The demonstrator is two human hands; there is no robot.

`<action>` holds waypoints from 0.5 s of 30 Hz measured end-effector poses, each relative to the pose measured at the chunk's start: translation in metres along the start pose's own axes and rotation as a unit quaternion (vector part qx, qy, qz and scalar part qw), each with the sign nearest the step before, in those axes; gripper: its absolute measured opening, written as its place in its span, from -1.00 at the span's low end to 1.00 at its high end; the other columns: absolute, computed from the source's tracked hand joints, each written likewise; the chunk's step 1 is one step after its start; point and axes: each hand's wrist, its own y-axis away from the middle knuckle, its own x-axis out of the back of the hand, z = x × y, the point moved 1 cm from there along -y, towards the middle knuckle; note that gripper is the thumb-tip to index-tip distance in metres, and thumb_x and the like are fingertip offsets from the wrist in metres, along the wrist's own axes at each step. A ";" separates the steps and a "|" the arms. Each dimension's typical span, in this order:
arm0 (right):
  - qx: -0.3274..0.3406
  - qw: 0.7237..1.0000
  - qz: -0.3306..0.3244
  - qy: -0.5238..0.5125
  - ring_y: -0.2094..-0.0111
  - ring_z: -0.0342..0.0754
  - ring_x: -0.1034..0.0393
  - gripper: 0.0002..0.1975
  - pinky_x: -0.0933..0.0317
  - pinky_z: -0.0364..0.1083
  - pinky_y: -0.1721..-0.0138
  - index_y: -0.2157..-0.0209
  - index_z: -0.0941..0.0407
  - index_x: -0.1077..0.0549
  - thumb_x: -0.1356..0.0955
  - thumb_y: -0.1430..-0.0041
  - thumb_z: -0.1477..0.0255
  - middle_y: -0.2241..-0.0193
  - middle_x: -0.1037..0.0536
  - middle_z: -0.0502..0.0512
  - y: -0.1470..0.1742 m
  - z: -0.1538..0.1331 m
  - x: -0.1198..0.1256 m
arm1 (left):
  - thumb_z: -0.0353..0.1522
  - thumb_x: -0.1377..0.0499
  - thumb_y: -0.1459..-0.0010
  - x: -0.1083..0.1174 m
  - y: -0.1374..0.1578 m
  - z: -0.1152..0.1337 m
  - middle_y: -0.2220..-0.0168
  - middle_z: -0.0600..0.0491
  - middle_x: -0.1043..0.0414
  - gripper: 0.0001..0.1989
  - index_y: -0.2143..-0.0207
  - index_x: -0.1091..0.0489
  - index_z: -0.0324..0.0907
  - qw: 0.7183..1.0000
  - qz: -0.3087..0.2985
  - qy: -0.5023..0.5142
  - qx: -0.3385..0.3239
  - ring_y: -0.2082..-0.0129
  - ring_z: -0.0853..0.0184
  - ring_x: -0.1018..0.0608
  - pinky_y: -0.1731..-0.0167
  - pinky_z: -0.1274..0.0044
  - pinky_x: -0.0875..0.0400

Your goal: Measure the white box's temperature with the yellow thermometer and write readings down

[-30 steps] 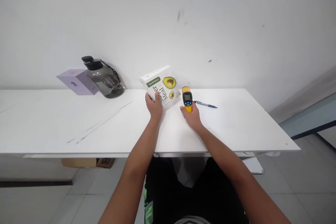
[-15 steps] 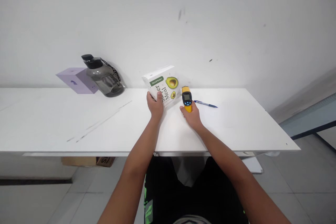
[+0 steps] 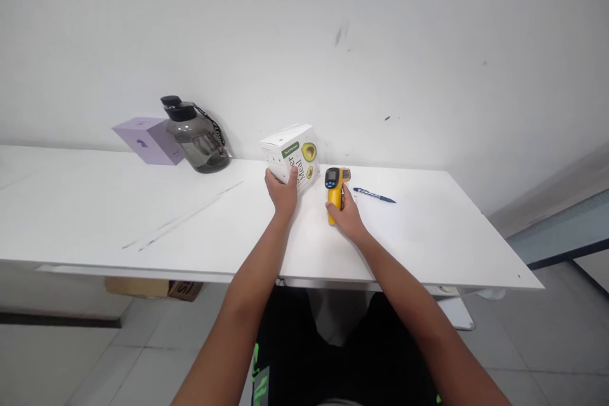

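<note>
My left hand (image 3: 283,193) grips the lower left side of a white food box (image 3: 291,151) with avocado pictures and "Meal" lettering. The thumb lies across its front and the box is tilted. In my right hand (image 3: 349,214) is a yellow and black infrared thermometer (image 3: 333,196), its small screen and blue buttons facing me and its nose pointing right. Just right of it, a blue pen (image 3: 375,195) lies on the white table (image 3: 419,235).
A grey water bottle (image 3: 202,146) with a black lid and strap stands near the wall at the left. Beside it is a lilac box (image 3: 147,139). Under the table are a cardboard box (image 3: 137,287) and a white flat object (image 3: 457,313).
The thermometer has turned so its nose points right instead of away from me, showing more handle. The box has rotated, exposing more of its left side. The camera view has shifted slightly.
</note>
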 end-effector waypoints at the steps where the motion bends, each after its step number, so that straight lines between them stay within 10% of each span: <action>1: -0.005 1.000 -0.004 0.007 0.26 0.01 -0.42 -0.16 -0.30 -0.03 0.29 -0.29 0.02 0.07 -0.33 -0.03 0.19 0.14 -0.48 0.12 0.002 0.000 -0.001 | -0.05 -0.23 -0.01 0.000 -0.001 -0.001 0.06 -0.08 -0.29 -0.46 0.05 -0.21 -0.13 1.000 0.008 -0.005 -0.001 0.03 0.19 -0.39 0.03 0.34 -0.31; 15: 0.022 0.932 -0.051 0.357 0.29 0.23 -0.42 -0.47 -0.05 0.21 0.10 -0.04 0.15 -0.29 -0.32 -0.03 0.23 0.37 -0.55 0.23 -0.019 -0.015 -0.039 | -0.05 -0.30 0.10 -0.003 -0.005 -0.013 0.07 -0.13 -0.21 -0.31 0.00 -0.13 -0.14 0.996 0.003 -0.082 0.025 -0.05 0.00 -0.28 -0.02 0.13 -0.21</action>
